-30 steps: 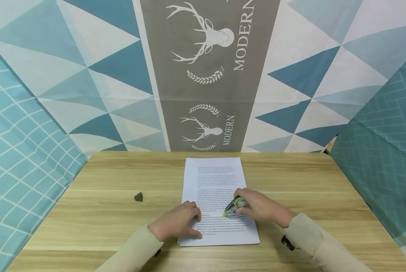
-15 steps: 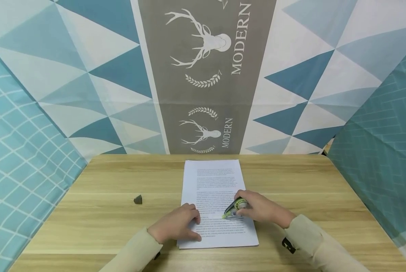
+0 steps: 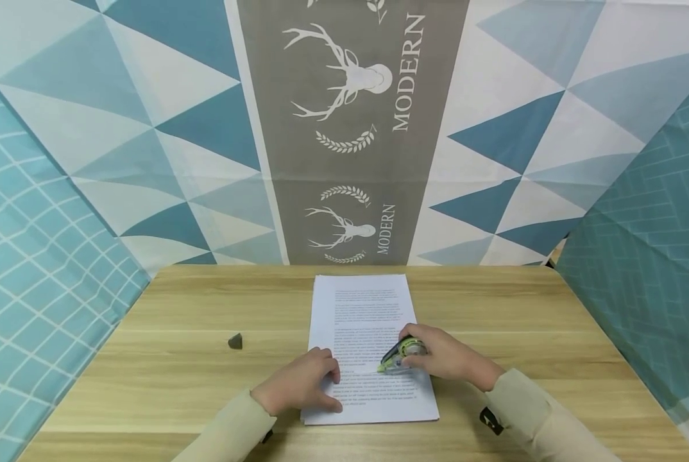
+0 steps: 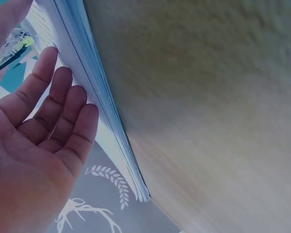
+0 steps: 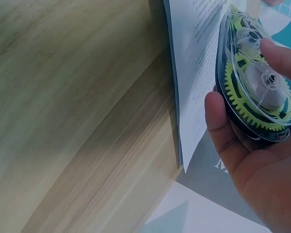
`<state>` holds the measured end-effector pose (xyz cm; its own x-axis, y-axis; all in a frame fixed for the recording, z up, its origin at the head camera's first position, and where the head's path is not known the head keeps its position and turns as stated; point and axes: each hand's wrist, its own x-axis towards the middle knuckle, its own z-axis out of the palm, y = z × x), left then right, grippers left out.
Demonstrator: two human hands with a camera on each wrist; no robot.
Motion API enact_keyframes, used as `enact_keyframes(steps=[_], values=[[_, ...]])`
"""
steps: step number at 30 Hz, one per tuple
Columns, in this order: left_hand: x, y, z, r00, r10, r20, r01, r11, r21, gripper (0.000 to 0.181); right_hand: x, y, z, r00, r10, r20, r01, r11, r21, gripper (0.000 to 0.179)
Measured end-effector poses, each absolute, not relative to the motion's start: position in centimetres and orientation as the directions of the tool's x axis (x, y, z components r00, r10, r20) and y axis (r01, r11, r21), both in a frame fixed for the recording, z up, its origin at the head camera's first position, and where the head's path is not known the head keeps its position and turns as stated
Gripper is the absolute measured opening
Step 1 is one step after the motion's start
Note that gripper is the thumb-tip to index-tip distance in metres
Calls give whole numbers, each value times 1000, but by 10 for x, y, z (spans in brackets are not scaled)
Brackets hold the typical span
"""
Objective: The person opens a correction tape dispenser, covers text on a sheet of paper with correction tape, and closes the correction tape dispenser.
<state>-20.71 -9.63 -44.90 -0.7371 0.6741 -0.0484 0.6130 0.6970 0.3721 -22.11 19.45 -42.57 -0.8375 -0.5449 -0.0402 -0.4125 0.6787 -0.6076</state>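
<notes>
A stack of printed paper (image 3: 373, 308) lies on the wooden table. My right hand (image 3: 448, 353) grips a correction tape (image 3: 403, 351), a clear and black dispenser with bright green gears. Its green tip is at a line of text in the lower half of the top sheet. In the right wrist view, the thumb lies on the clear side of the correction tape (image 5: 262, 82) and the fingers wrap its dark side. My left hand (image 3: 301, 382) rests on the sheet's lower left part, fingers loosely bent, holding nothing. The left wrist view shows that hand's palm (image 4: 34, 141) beside the stack's edge.
A small dark angular piece (image 3: 235, 341) lies on the table (image 3: 165, 366) left of the paper. Patterned cloth walls (image 3: 373, 160) stand behind the table and at both sides.
The head view has tilted slightly, so the table and paper appear a little lower. Both hands stay at nearly the same places on the sheet, the correction tape still in my right hand.
</notes>
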Motion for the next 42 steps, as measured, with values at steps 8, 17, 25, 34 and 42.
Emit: enact_keyframes(steps=[8,17,25,34,42], values=[[-209,-96,-447,-734,678,-36,616,687,384,33,-222,201,-424,-853,-520,-41,-389,686,-615,21],[-224,-98,-442,-747,665,3,605,678,417,31,-226,208,-423,-877,-479,-38,-349,689,-635,22],[-244,-99,-443,-771,634,58,591,679,436,28,-230,210,-425,-896,-443,-33,-313,681,-662,22],[-260,-103,-451,-781,622,53,579,691,433,21,-234,209,-427,-912,-410,-16,-293,679,-673,23],[-263,-99,-451,-770,636,47,593,688,419,22,-246,201,-428,-935,-354,-16,-248,685,-686,24]])
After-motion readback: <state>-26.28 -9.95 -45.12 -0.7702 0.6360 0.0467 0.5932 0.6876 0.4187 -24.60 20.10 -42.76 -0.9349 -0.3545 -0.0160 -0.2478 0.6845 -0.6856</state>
